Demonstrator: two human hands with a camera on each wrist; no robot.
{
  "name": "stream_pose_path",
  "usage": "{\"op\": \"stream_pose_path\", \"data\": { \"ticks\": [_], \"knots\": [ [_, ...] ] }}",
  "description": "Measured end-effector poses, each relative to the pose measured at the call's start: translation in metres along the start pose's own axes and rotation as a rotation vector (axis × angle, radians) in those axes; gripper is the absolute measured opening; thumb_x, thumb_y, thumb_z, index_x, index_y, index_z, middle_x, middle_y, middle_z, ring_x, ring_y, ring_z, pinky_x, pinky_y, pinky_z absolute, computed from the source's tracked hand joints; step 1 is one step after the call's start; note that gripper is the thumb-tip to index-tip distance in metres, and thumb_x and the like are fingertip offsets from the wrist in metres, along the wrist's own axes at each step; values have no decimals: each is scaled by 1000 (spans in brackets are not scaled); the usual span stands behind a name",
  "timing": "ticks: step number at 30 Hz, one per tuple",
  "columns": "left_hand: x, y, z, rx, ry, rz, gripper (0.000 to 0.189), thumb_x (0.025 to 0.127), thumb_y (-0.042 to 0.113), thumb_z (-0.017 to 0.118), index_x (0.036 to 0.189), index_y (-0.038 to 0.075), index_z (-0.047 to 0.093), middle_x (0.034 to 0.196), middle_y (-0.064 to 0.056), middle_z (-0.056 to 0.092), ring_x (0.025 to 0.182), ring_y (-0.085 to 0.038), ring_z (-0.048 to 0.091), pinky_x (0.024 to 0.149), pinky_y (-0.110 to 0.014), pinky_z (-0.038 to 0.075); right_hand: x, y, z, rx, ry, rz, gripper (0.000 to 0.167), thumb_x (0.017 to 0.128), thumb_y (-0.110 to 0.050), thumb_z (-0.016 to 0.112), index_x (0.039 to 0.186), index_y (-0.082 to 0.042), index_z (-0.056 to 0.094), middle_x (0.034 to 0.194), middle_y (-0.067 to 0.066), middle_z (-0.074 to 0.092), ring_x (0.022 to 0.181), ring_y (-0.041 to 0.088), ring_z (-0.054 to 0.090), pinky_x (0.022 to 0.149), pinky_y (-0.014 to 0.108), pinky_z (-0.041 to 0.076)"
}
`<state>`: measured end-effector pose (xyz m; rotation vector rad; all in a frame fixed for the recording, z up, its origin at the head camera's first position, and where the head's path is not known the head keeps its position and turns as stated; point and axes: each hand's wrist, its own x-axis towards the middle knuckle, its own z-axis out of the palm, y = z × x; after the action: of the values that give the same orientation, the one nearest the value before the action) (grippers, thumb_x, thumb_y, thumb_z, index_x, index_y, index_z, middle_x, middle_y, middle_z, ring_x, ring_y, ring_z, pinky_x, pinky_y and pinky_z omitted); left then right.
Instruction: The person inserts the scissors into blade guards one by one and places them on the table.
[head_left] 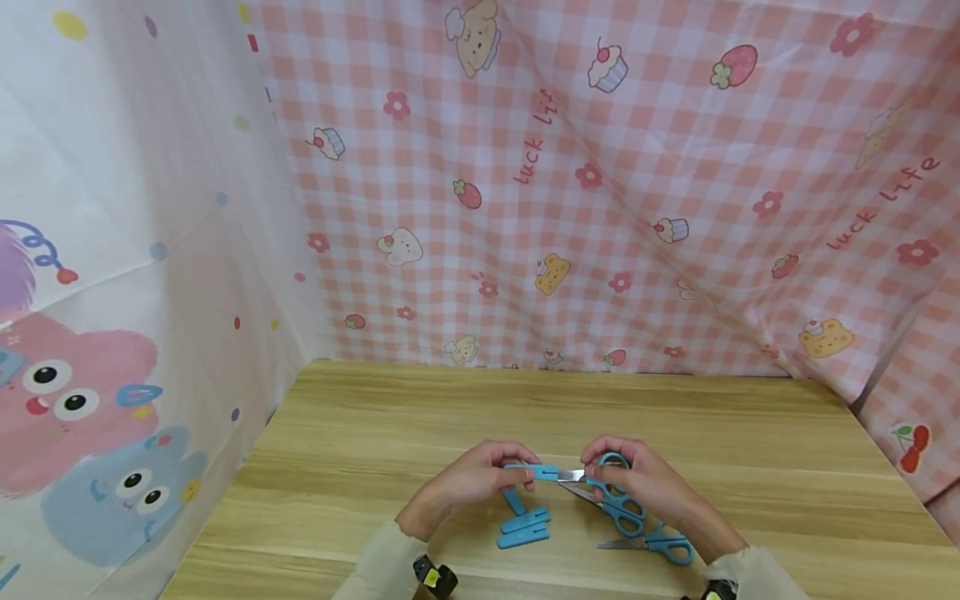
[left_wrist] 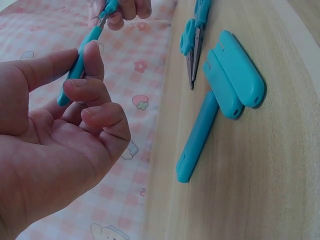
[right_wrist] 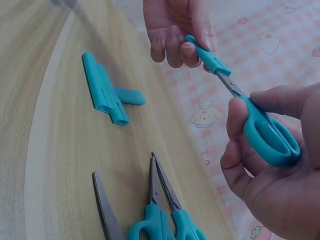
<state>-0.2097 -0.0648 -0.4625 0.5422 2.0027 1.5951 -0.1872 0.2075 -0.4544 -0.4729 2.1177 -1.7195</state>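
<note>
My left hand pinches a blue blade cover between thumb and fingers. In my right hand are blue-handled scissors, gripped by the handles. Their blades point left and sit partly inside the cover, with a short stretch of bare metal showing between cover and handles. Both hands are raised above the table. Below my left hand lie three more blue covers: two side by side and one angled cover touching them. Under my right hand, other scissors lie with uncovered blades.
The wooden table extends around the hands. A pink checked cloth hangs behind it, and a white cloth with cartoon prints hangs at the left. More loose scissors lie close to the right hand, their blades pointing away from it.
</note>
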Motion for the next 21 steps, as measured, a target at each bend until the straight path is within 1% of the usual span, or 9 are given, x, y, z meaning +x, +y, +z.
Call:
{"op": "stream_pose_path", "data": {
  "ticks": [4, 10, 14, 17, 21],
  "knots": [
    [1, -1, -1, 0, -7, 0, 17, 98, 12, 61, 110, 5, 69, 84, 0, 70, 67, -12, 48, 58, -21, 35, -1, -2, 1, 16, 21, -12, 24, 95, -18, 66, 108, 1, 60, 82, 14, 63, 76, 28, 65, 73, 42, 56],
    [2, -2, -1, 0, -7, 13, 16, 98, 12, 60, 110, 8, 70, 84, 1, 69, 61, -10, 42, 55, -19, 34, -1, -3, 3, 27, 34, -12, 23, 95, -18, 67, 107, 0, 60, 80, 10, 64, 75, 26, 66, 71, 39, 57],
    [2, 0, -1, -12, -8, 23, 17, 98, 13, 61, 111, 6, 69, 84, 0, 69, 63, -10, 44, 57, -19, 35, 1, -2, 3, 28, 45, -1, 25, 95, -20, 67, 107, 0, 60, 80, 8, 64, 74, 25, 66, 71, 38, 57],
    [2, 2, 0, -14, -13, 29, 18, 98, 14, 61, 111, 4, 69, 84, 1, 69, 64, -10, 45, 58, -20, 36, 1, -2, 3, 23, 51, -3, 26, 95, -21, 68, 108, 0, 60, 80, 7, 64, 73, 21, 65, 70, 36, 56],
    [3, 4, 1, -4, -16, 35, 18, 98, 14, 60, 112, 5, 69, 84, 2, 70, 64, -9, 46, 59, -20, 37, 1, -2, 4, 19, 55, -3, 31, 95, -22, 67, 109, 4, 59, 80, 9, 64, 73, 19, 63, 68, 33, 54]
  ]
}}
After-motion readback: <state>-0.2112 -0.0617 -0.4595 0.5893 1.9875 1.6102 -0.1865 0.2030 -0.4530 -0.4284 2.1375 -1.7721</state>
